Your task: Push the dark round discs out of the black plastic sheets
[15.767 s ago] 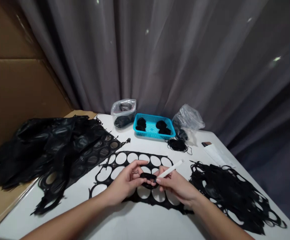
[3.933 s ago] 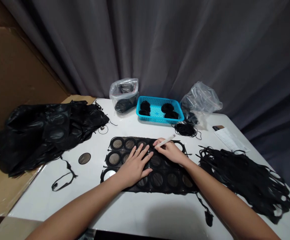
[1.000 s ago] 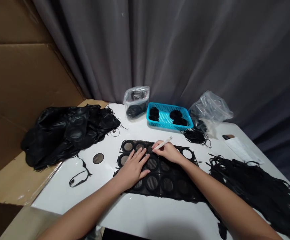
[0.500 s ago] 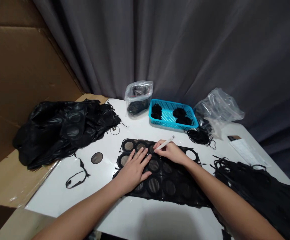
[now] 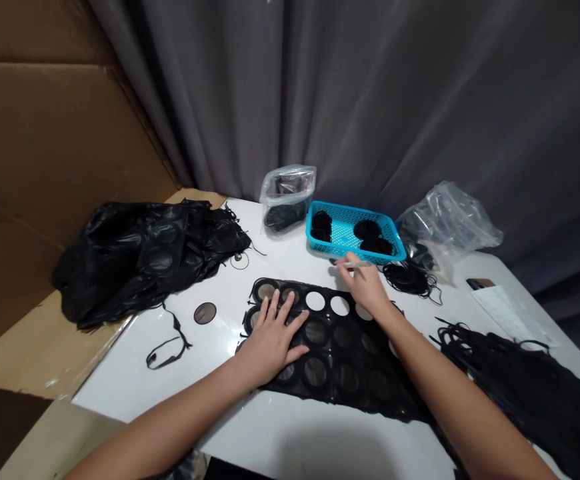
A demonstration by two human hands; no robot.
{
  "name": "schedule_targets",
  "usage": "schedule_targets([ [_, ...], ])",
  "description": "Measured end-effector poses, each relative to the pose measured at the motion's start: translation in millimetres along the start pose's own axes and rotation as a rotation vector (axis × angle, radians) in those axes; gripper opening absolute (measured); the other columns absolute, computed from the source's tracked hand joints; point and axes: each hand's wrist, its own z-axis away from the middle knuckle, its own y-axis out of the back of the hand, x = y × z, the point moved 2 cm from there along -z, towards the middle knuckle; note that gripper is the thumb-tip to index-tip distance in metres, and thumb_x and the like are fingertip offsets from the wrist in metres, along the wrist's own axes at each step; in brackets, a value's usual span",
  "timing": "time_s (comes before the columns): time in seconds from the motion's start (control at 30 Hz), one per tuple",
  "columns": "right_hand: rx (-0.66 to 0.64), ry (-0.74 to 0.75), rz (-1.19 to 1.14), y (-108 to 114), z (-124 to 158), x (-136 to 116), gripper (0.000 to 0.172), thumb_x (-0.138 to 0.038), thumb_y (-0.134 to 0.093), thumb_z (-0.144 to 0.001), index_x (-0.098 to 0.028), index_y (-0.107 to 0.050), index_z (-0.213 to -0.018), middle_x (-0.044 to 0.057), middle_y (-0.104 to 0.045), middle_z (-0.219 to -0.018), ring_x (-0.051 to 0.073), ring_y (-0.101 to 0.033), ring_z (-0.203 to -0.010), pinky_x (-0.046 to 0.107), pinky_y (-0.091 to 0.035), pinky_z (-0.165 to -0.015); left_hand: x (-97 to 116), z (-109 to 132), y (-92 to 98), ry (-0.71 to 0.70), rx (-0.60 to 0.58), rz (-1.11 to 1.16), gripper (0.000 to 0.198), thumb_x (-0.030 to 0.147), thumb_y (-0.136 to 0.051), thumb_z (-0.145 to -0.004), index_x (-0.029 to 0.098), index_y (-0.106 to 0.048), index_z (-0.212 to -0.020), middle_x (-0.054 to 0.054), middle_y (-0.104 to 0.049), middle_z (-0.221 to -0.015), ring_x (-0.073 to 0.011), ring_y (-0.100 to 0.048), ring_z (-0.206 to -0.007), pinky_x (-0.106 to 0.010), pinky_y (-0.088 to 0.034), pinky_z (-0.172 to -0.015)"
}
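A black sheet (image 5: pixel 331 367) with rows of round rings lies on the white table. Grey mesh fills many of the rings, while several in the top row show white through them. My left hand (image 5: pixel 273 340) rests flat on the sheet's left part, fingers spread over the upper rings. Above the sheet's far edge, just in front of the blue basket (image 5: pixel 320 252), my right hand (image 5: pixel 363 283) pinches a slim white pen-like tool (image 5: pixel 355 265). Something small and dark shows at the fingertips; I cannot make out what. A loose mesh disc (image 5: pixel 205 313) lies left of the sheet.
Black material is heaped (image 5: pixel 135 253) at the left and black strips (image 5: pixel 515 387) at the right. Clear plastic bags (image 5: pixel 287 193), black cord (image 5: pixel 407 277), a phone (image 5: pixel 480 284) and paper (image 5: pixel 507 313) lie around. A cardboard box (image 5: pixel 45 147) and a curtain (image 5: pixel 370 100) bound the table.
My right hand has lifted from the sheet's top row and moved away toward the basket. Top-row rings that were beneath it now show white. My left hand stays on the sheet.
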Motion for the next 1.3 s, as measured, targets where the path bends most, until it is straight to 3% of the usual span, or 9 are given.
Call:
schedule_targets([
  [0.1, -0.214, 0.070, -0.289, -20.6, 4.6, -23.1, 0.017, -0.029, -0.049, -0.093, -0.021, -0.061, -0.084, 0.005, -0.073, -0.093, 0.021, -0.065, -0.085, 0.030, -0.045, -0.076, -10.2, 11.1, 5.8, 0.008, -0.012, -0.052, 0.071, 0.054, -0.062, -0.091, 0.019, -0.041, -0.150, -0.020, -0.024, -0.161, -0.0401, -0.019, -0.149, -0.061, -0.025, -0.115],
  [0.2, -0.379, 0.084, -0.420, -41.8, 15.3, -44.1, 0.015, -0.029, -0.052, -0.092, -0.021, -0.062, -0.084, 0.004, -0.073, -0.097, 0.019, -0.065, -0.087, 0.030, -0.046, -0.079, -18.0, 20.6, 9.3, -0.006, -0.029, -0.079, 0.068, 0.052, -0.060, -0.093, 0.019, -0.040, -0.150, -0.020, -0.026, -0.160, -0.0376, -0.024, -0.148, -0.059, -0.027, -0.115],
  [0.47, -0.506, 0.050, -0.481, -53.9, 14.9, -45.3, 0.012, -0.030, -0.059, -0.087, -0.021, -0.059, -0.078, 0.004, -0.070, -0.096, 0.019, -0.061, -0.085, 0.032, -0.046, -0.078, -19.8, 24.7, 5.2, 0.003, 0.021, -0.037, 0.066, 0.049, -0.061, -0.093, 0.023, -0.041, -0.150, -0.016, -0.027, -0.161, -0.0381, -0.023, -0.148, -0.060, -0.025, -0.115],
  [0.77, -0.484, 0.156, -0.399, -55.0, 12.0, -48.7, 0.012, -0.025, -0.060, -0.088, -0.020, -0.057, -0.077, 0.003, -0.065, -0.090, 0.018, -0.060, -0.081, 0.031, -0.046, -0.076, -20.1, 24.9, 4.2, 0.007, 0.002, -0.042, 0.069, 0.047, -0.065, -0.091, 0.024, -0.040, -0.151, -0.016, -0.028, -0.160, -0.0396, -0.024, -0.147, -0.061, -0.026, -0.114],
  [0.97, -0.386, 0.465, -0.091, -62.9, 32.6, -58.7, 0.013, -0.018, -0.048, -0.096, -0.021, -0.057, -0.087, 0.008, -0.065, -0.094, 0.023, -0.057, -0.091, 0.036, -0.045, -0.084, -17.8, 24.5, 4.4, 0.009, 0.013, -0.057, 0.068, 0.048, -0.065, -0.091, 0.021, -0.042, -0.149, -0.017, -0.028, -0.160, -0.0393, -0.023, -0.148, -0.060, -0.024, -0.115],
  [1.03, -0.298, 0.436, -0.015, -60.7, 27.2, -50.3, 0.017, -0.017, -0.044, -0.097, -0.021, -0.056, -0.085, 0.009, -0.066, -0.089, 0.024, -0.058, -0.086, 0.036, -0.045, -0.080, -16.6, 24.2, 5.1, 0.017, 0.011, -0.063, 0.067, 0.048, -0.064, -0.091, 0.021, -0.043, -0.148, -0.017, -0.028, -0.160, -0.0402, -0.023, -0.147, -0.061, -0.025, -0.115],
  [1.2, 0.040, 0.119, -0.110, -39.2, -13.1, -23.8, 0.019, -0.028, -0.045, -0.096, -0.022, -0.054, -0.081, 0.008, -0.068, -0.081, 0.023, -0.061, -0.069, 0.033, -0.045, -0.066, -18.0, 25.4, 7.7, 0.003, 0.004, -0.077, 0.068, 0.051, -0.063, -0.091, 0.022, -0.043, -0.148, -0.019, -0.029, -0.159, -0.0424, -0.025, -0.146, -0.062, -0.032, -0.112],
  [1.3, -0.035, 0.155, -0.249, -46.6, -19.2, -38.9, 0.019, -0.032, -0.049, -0.095, -0.022, -0.056, -0.080, 0.007, -0.072, -0.087, 0.023, -0.065, -0.077, 0.032, -0.047, -0.070, -24.8, 30.0, 9.8, 0.041, 0.048, -0.097, 0.069, 0.051, -0.064, -0.090, 0.013, -0.045, -0.145, -0.023, -0.036, -0.155, -0.0416, -0.033, -0.143, -0.057, -0.037, -0.111],
])
